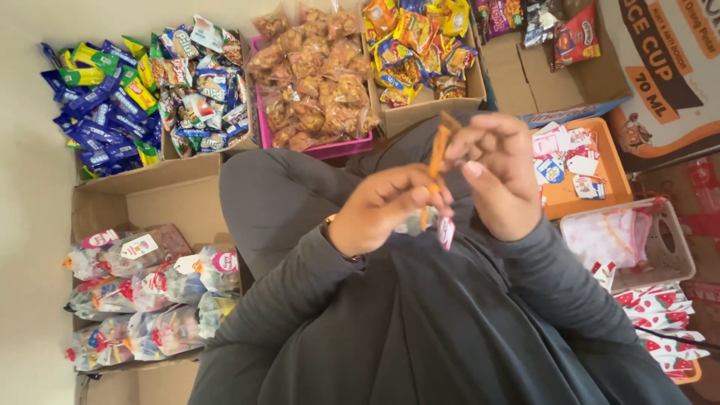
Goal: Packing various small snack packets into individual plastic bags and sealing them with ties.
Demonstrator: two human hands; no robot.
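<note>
Pinching an orange ribbon [437, 161] upright, the left hand [382, 210] grips low while the right hand [499, 176] nips its top end, seemingly to keep it taut. Just under the fingertips dangles a small pink-and-white tag [446, 232]. Beyond the right knuckles sits an orange tray [604, 161] of white and pink labels; past the fingers, a pink basket [330, 146] of clear snack bags; below the left wrist, tied bundles [150, 292] boxed.

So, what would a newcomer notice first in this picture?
In the centre, the left hand and right hand pinch an orange ribbon together above a dark grey lap. Behind them sit a pink bin of fried snacks and, at left, a cardboard box of tied gift bags.
</note>
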